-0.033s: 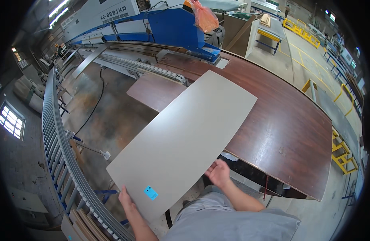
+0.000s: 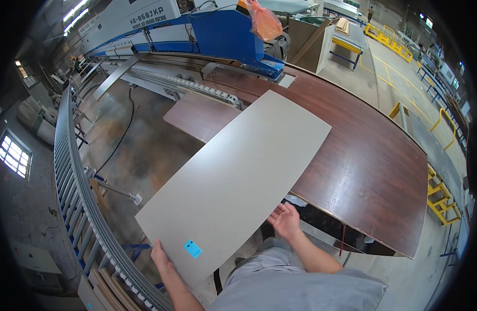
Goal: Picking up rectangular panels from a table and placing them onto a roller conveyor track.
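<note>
A large pale grey panel (image 2: 233,166) slants across the middle of the view, its far end lying over a dark red wood-grain table (image 2: 368,192). A small bright blue label (image 2: 193,249) sticks to its near end. My left hand (image 2: 161,255) grips the panel's near-left edge, thumb on top and the other fingers hidden beneath. At the panel's right edge is my right hand (image 2: 286,220), palm turned up and fingers apart. Its fingertips touch or reach just under that edge; the panel covers them in part.
A blue and white machine (image 2: 223,36) with a roller track (image 2: 207,90) stands beyond the table. Along the left curves a roller conveyor (image 2: 85,207). Several boards (image 2: 111,290) lean at the lower left, and a smaller brown tabletop (image 2: 202,116) juts out beside the panel.
The panel's near end has shifted slightly left and away from me, my left hand with it. My right hand has turned a little, its fingers more spread.
</note>
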Action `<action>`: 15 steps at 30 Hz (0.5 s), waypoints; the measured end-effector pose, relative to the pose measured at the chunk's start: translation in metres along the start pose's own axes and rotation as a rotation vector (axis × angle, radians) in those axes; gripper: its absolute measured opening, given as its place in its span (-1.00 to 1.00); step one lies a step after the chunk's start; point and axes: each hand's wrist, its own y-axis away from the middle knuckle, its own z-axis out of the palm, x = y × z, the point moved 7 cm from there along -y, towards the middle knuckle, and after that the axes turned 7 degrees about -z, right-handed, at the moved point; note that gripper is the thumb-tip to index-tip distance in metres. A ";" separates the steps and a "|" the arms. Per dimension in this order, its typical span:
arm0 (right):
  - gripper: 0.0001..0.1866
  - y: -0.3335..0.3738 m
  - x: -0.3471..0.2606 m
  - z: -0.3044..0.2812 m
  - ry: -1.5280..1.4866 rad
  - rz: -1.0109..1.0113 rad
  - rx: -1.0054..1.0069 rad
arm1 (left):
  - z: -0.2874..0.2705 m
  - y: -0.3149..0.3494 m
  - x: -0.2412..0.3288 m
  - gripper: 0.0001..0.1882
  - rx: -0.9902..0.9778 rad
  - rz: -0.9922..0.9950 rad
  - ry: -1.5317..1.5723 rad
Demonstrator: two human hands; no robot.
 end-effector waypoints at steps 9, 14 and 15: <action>-0.54 -0.043 -0.032 -0.006 -0.004 -0.081 0.048 | -0.036 0.042 0.034 -0.58 0.072 0.062 0.042; -0.66 -0.044 -0.037 0.003 0.206 0.025 0.079 | -0.073 0.048 0.011 -0.55 0.163 0.119 -0.028; -0.72 -0.045 -0.039 -0.004 0.252 0.005 0.171 | -0.071 0.061 0.012 -0.54 0.184 0.126 -0.033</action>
